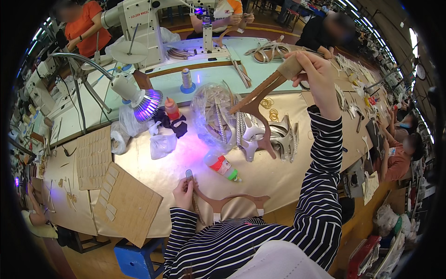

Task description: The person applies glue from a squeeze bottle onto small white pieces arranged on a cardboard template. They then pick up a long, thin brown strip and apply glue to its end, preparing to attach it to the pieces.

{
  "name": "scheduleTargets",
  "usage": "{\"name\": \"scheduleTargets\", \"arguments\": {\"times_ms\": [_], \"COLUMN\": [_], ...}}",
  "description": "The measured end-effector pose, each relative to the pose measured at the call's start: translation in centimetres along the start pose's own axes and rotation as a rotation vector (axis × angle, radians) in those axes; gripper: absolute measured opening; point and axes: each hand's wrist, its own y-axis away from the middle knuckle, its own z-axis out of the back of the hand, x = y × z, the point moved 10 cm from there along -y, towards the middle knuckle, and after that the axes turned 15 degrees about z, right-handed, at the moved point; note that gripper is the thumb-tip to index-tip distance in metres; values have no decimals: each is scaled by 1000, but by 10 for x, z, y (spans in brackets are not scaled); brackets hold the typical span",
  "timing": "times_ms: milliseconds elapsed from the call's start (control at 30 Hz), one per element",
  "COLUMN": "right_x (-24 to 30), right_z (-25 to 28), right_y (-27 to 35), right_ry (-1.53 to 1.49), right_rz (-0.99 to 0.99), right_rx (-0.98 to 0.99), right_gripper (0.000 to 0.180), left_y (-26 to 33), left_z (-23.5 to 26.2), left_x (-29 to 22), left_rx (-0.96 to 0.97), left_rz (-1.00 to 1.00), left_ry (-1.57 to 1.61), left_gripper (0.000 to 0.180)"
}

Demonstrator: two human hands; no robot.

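My right hand (315, 74) is raised high over the table and grips one end of a brown Y-shaped leather sandal strap (258, 107), which hangs down toward a pile of silver straps (272, 137). My left hand (184, 193) rests near the table's front edge, fingers closed on another brown leather strap piece (227, 202) lying flat there. Both sleeves are black-and-white striped.
A small plastic bottle with a green cap (222, 165) lies on the tan table (153, 176). A clear bag of straps (214, 114), a purple-lit lamp (144, 103), cardboard sheets (125, 202) and a sewing machine (139, 28) stand around. Other people sit at the back and right.
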Motion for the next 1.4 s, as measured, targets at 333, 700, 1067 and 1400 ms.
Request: {"name": "scheduleTargets", "arguments": {"times_ms": [333,700,1067,1400], "right_x": [-7,-22,-22,-22], "right_z": [9,58,60,52], "right_y": [8,17,22,12], "right_ry": [13,110,96,265], "right_rz": [34,17,13,-23], "right_rx": [28,-159,-129,-161], "right_gripper": [33,33,33,32], "left_y": [0,0,-7,-1], "left_z": [3,8,11,4], "left_x": [1,-6,5,1], "left_rx": [-6,161,126,197], "left_rz": [0,65,104,181], "left_ry": [-2,252,300,402], "left_gripper": [21,37,36,32]}}
